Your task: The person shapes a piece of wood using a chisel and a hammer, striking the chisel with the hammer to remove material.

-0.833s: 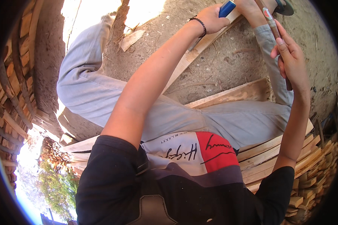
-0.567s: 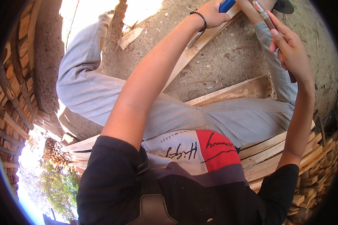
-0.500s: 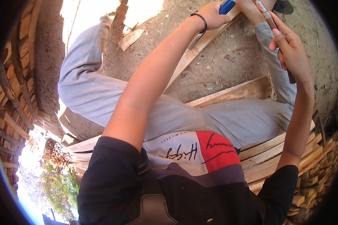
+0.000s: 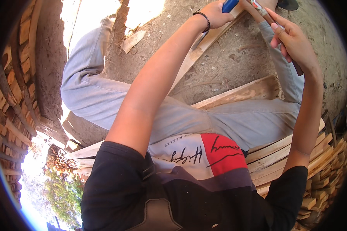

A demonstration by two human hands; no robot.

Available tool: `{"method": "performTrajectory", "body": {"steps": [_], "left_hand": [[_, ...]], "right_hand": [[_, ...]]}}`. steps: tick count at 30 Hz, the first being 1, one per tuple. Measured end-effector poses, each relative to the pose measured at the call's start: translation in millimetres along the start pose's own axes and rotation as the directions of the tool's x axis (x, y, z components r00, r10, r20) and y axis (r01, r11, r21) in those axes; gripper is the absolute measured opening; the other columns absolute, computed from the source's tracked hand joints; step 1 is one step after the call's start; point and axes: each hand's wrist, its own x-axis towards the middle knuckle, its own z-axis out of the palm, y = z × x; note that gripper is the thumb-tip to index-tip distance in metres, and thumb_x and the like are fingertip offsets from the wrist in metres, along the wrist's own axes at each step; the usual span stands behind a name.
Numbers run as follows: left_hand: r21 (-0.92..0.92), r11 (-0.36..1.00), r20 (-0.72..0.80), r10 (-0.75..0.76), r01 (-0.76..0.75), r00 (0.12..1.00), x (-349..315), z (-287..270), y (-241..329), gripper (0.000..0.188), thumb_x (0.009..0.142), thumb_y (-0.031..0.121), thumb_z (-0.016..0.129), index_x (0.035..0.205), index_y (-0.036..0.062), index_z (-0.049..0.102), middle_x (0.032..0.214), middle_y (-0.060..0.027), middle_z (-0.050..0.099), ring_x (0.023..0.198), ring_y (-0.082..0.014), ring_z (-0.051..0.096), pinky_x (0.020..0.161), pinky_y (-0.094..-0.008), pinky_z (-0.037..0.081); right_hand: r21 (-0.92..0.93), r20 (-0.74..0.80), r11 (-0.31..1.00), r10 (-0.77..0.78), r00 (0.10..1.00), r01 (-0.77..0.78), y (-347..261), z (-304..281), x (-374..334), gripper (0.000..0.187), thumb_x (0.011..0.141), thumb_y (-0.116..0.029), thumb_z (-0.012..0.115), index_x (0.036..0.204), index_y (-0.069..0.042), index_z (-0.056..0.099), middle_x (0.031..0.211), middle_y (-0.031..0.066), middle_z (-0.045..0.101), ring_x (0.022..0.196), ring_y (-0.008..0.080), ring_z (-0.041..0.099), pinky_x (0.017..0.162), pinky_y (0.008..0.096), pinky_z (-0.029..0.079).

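My left hand (image 4: 216, 16) is closed round the blue handle (image 4: 230, 5) of a chisel, near the top edge. The chisel's metal blade (image 4: 199, 41) comes out below the fist and meets a long pale wooden strip (image 4: 194, 56), which slants between my legs. On the right, my right hand (image 4: 295, 40) grips a tool by its brown wooden handle (image 4: 263, 12). That handle bears a small label and slopes up toward the chisel's top; its far end runs out of view, so the tool's head cannot be seen.
My legs in grey trousers (image 4: 92, 86) are spread on either side of the strip. A hollowed wooden piece (image 4: 239, 92) lies before my lap. Stacked boards (image 4: 273, 163) lie at my right side, and piled wood (image 4: 11, 88) lines the left. A wood scrap (image 4: 133, 41) rests on the dirt floor.
My right hand has moved up and left, bringing the brown handle closer to the chisel's blue handle. My left hand has shifted slightly left with the chisel.
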Motion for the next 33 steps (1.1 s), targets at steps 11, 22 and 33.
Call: {"method": "performTrajectory", "body": {"steps": [11, 22, 33], "left_hand": [[-0.091, 0.996, 0.006, 0.018, -0.017, 1.000, 9, 2, -4, 0.047, 0.086, 0.020, 0.069, 0.129, 0.0021, 0.064, 0.114, -0.0161, 0.072, 0.109, -0.0250, 0.068, 0.098, -0.0376, 0.052], [-0.051, 0.996, 0.027, -0.068, 0.069, 0.997, 11, 1, -3, 0.029, 0.087, 0.018, 0.068, 0.112, 0.0024, 0.068, 0.089, -0.0088, 0.069, 0.082, -0.0210, 0.067, 0.077, -0.0375, 0.056], [-0.153, 0.954, 0.124, -0.241, 0.259, 0.963, 12, -14, 2, 0.019, 0.088, 0.018, 0.065, 0.104, 0.0068, 0.063, 0.071, -0.0036, 0.059, 0.057, -0.0152, 0.056, 0.052, -0.0333, 0.048]], "right_hand": [[0.123, 0.008, 0.989, 0.088, 0.996, -0.088, -22, -5, -7, 0.045, 0.109, -0.011, 0.041, 0.154, -0.010, 0.047, 0.075, -0.0010, 0.060, 0.052, 0.0038, 0.051, 0.047, 0.0200, 0.045], [0.083, -0.005, 0.996, -0.039, 0.999, 0.039, -16, -14, 4, 0.047, 0.107, -0.011, 0.042, 0.154, -0.010, 0.046, 0.073, -0.0021, 0.059, 0.053, 0.0036, 0.051, 0.048, 0.0204, 0.046], [0.039, 0.161, 0.999, 0.001, 0.987, -0.007, -38, -22, 27, 0.044, 0.108, -0.011, 0.040, 0.152, -0.010, 0.048, 0.076, -0.0029, 0.059, 0.053, 0.0035, 0.051, 0.047, 0.0188, 0.045]]}}
